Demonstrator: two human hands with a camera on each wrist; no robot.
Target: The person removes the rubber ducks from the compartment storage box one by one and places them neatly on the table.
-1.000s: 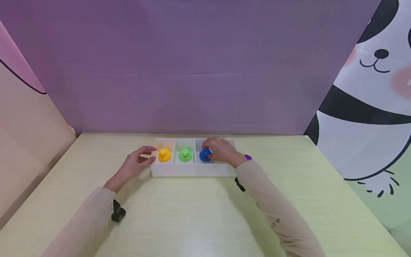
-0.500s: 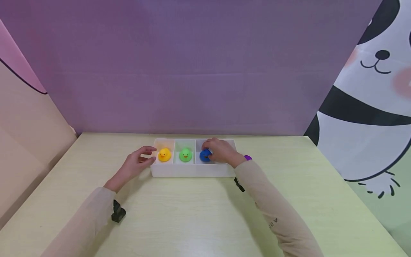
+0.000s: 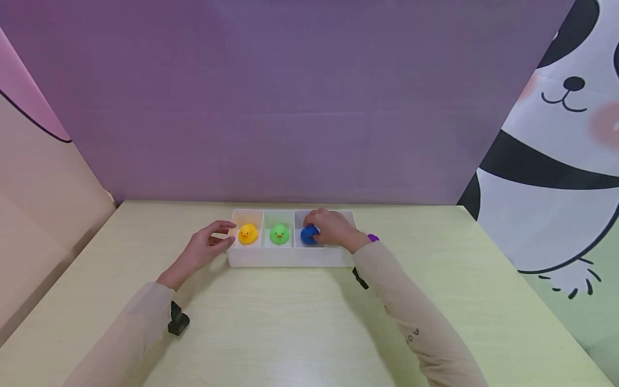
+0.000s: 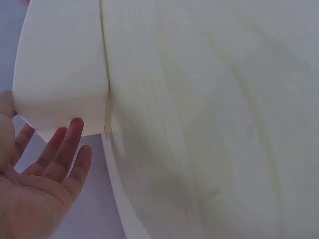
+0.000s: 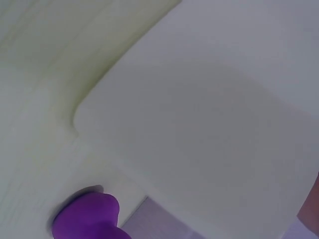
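A white tray [image 3: 290, 257] with three compartments stands at the far middle of the pale table [image 3: 300, 322]. A yellow duck [image 3: 247, 234] sits in the left compartment, a green duck [image 3: 279, 234] in the middle one and a blue duck [image 3: 308, 234] in the right one. My right hand [image 3: 333, 228] reaches into the right compartment, its fingers curled round the blue duck. My left hand [image 3: 208, 244] touches the tray's left end [image 4: 65, 69] with relaxed fingers [image 4: 70, 149]. A purple toy [image 3: 373, 237] lies on the table just right of the tray, also seen as a purple toy [image 5: 89, 216] beside the tray wall [image 5: 209, 144].
A purple backdrop [image 3: 290, 102] rises behind the table's far edge. A panda-print curtain [image 3: 556, 161] hangs on the right and a beige panel [image 3: 38, 188] on the left. The table's near half lies between my two sleeves.
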